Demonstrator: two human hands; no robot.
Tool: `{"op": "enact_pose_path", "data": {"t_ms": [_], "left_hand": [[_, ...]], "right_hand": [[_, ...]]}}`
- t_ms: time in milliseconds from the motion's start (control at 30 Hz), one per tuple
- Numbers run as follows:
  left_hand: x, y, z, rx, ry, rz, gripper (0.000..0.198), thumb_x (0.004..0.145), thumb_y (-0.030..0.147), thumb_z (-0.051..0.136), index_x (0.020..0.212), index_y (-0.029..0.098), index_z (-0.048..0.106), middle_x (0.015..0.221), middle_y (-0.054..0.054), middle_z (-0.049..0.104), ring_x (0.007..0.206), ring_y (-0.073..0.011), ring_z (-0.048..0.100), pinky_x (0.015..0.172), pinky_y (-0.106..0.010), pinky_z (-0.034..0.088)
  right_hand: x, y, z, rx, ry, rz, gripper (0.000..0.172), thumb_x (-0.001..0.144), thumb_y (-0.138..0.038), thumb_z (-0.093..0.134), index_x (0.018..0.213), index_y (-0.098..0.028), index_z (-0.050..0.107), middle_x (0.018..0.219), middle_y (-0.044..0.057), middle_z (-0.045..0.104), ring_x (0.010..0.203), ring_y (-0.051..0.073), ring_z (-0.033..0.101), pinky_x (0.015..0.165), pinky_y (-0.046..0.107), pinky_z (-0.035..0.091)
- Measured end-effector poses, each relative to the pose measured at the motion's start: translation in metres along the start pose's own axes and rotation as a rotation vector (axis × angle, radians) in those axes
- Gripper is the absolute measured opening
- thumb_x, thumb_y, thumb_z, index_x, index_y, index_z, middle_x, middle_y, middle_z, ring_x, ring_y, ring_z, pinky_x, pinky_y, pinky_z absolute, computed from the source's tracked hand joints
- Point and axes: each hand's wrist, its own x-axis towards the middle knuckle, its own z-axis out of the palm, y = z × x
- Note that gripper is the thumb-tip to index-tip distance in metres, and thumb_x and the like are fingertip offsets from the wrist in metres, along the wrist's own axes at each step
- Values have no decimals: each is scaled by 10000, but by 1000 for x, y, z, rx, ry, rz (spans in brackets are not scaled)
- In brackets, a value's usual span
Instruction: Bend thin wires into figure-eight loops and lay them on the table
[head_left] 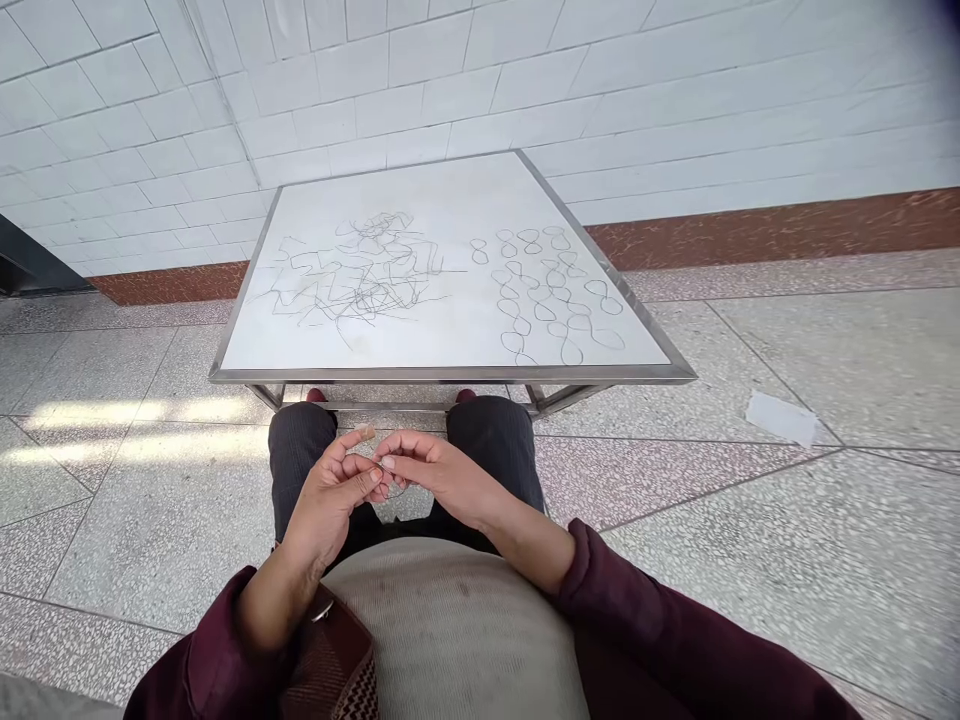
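My left hand (pixel 335 495) and my right hand (pixel 442 473) meet above my lap, in front of the table's near edge. Between their fingertips is a piece of thin dark wire (pixel 387 468), pinched by both; a curved part of it shows below the fingers, and the rest is hidden. A tan wrap covers one fingertip of the left hand. On the white tabletop (pixel 457 195), a tangle of loose bent wires (pixel 371 295) lies at the left. Several wires shaped into figure-eight loops (pixel 559 290) are spread in rough columns at the right.
A metal frame (pixel 450 376) edges the table, which stands close to a white tiled wall (pixel 450 90). My knees (pixel 491 440) are by its near side. A white paper-like piece (pixel 782 418) lies on the speckled floor (pixel 750 530) to the right.
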Motion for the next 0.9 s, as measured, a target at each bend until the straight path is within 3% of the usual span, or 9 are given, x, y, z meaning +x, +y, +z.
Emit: {"op": "enact_pose_path", "data": {"t_ms": [333,467,700,900], "left_hand": [[0,1,-1,-23,-31,-21,500,765,273,802,1218,195,607,787,4,675,716,-114,622,748,-272,487],[1,0,-2,-38,-40,-21,498,789,288,782,1245,199,603,813,-6,679,753,-124,631,786,-287,484],[1,-6,-1,-33,-114,70,504,815,262,762,1290,241,595,805,16,656,810,-118,618,852,-280,440],[5,-15,1,-54,-69,131,525,812,230,764,1305,246,584,818,20,665,854,-121,609,892,-288,417]], "right_hand": [[-1,-6,6,-22,54,-46,231,844,-408,683,864,-187,620,715,-3,656,691,147,596,706,314,446],[0,-8,6,-77,144,-74,215,835,-398,680,837,-190,627,707,-15,621,651,127,537,658,294,430],[2,-6,8,-37,236,-73,230,814,-425,684,824,-205,617,698,-21,580,616,123,508,598,283,440],[4,-4,7,19,233,-70,224,844,-421,658,856,-206,595,684,-28,593,634,126,548,616,283,447]]}}
